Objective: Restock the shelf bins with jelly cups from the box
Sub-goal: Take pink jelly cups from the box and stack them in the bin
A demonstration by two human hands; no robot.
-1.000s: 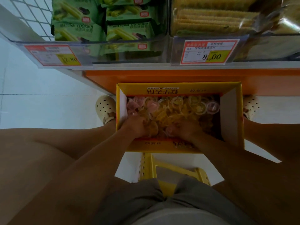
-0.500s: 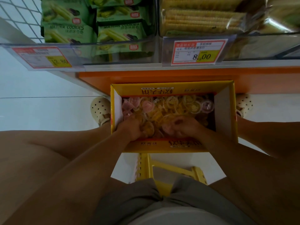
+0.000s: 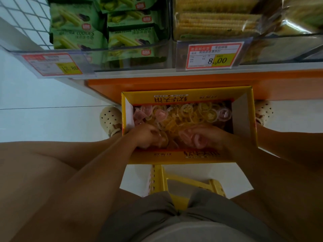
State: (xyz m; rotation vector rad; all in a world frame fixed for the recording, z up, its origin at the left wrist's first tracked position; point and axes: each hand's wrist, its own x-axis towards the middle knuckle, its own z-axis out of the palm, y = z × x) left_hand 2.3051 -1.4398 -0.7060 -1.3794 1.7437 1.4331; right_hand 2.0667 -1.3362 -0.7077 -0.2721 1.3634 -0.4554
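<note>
An open yellow cardboard box (image 3: 246, 119) stands on the floor between my feet, under the shelf. It holds a heap of small jelly cups (image 3: 192, 113), yellow, pink and purple. Both hands are inside it at the near side. My left hand (image 3: 146, 135) curls its fingers round yellow cups near the left wall. My right hand (image 3: 201, 137) is turned palm up and cups several pink jelly cups in curled fingers.
Above the box runs an orange shelf base (image 3: 174, 82) with clear bins: green cookie packs (image 3: 97, 37) on the left, wafer packs (image 3: 215, 20) on the right, price tags (image 3: 215, 55) in front. A yellow stool (image 3: 185, 187) is under me. My sandalled feet (image 3: 110, 119) flank the box.
The right hand has turned palm up with pink cups gathered in it. The left hand has closed further on cups. The view has tilted slightly.
</note>
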